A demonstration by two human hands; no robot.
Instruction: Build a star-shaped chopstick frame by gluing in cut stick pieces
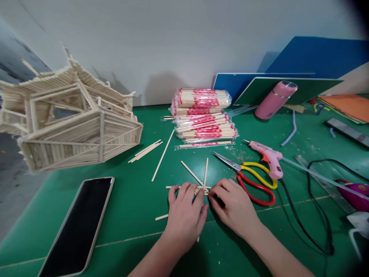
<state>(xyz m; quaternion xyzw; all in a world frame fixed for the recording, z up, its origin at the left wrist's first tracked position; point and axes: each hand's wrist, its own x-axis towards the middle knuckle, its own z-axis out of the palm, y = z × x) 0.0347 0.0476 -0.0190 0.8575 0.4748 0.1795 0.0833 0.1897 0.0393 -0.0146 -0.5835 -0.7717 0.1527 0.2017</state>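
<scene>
the crossed sticks lie between both hands' fingertips, one long stick running left-right; left hand curls over their left side, right hand bunches at their right ends, firm grips impossible to tell.

At the left side, a smartphone lies on the green tabletop with its dark screen facing up. At the back right, a pink bottle is placed in front of a green board, with a blue board behind. Orange paper lies farther right.
</scene>
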